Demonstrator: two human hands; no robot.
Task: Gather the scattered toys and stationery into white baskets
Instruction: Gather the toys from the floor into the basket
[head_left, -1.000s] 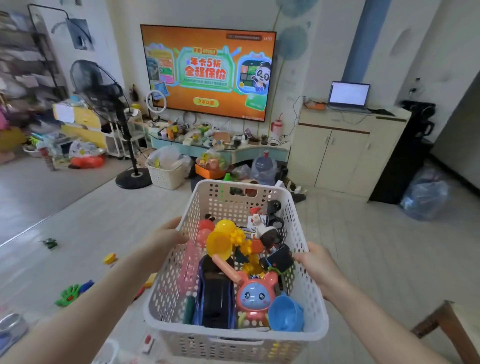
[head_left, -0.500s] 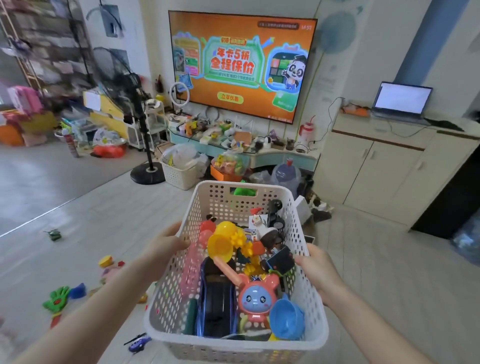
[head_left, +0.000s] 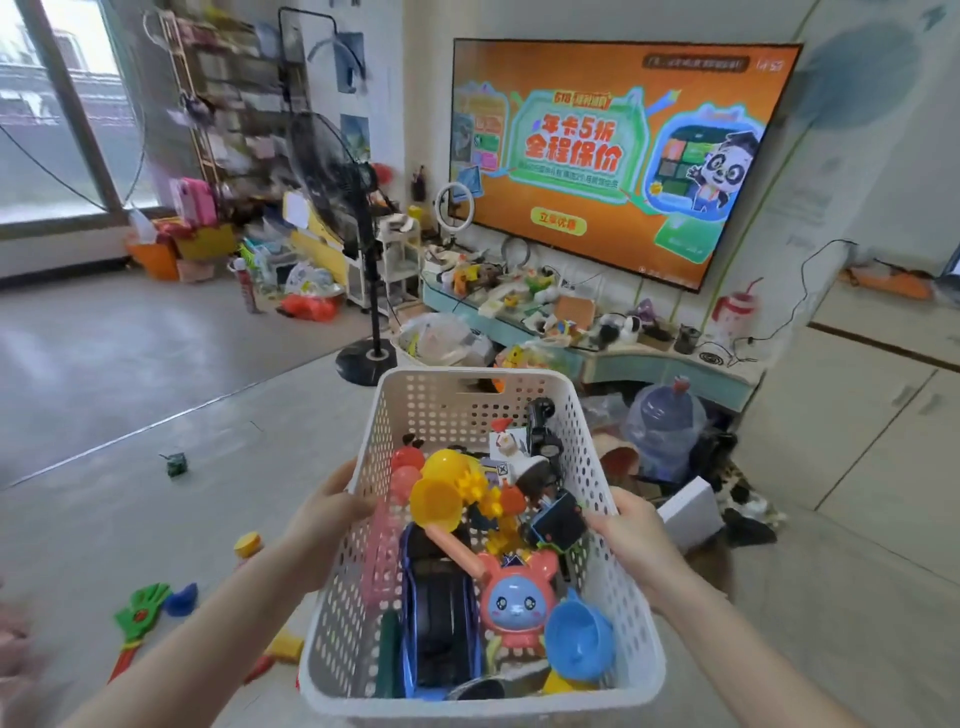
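Carrying looks like the step in hand. The white perforated plastic basket (head_left: 467, 402) is held off the floor in front of the person, roughly level, with one hand on each long side. The left hand (head_left: 332, 512) grips the basket's left rim, its fingers curled over the edge to the inside. The right hand (head_left: 631, 530) grips the right rim in the same way. Holding both sides about midway along most likely keeps the load balanced, since the near end looks fuller.

Inside the basket the toys lie heaped rather than sorted. A glossy dark blue and black plastic toy car (head_left: 439, 623) lies lengthwise at the near left. Just right of it sits a rounded pink toy with a blue face (head_left: 517, 605), and by the near right corner is a smooth blue plastic cup (head_left: 576, 636). Toward the basket's middle a shiny yellow plastic scoop (head_left: 435, 501) on a pale pink handle rests on the pile. All of them look hard, light and slick, so they may slide if the basket tips.

More toys wait on the floor to the left of the basket. A flat green hand-shaped plastic clapper (head_left: 137, 616) lies beside the near end, and a small dark green toy tank (head_left: 175, 464) sits well apart, out by the far end. The task seems partly done.
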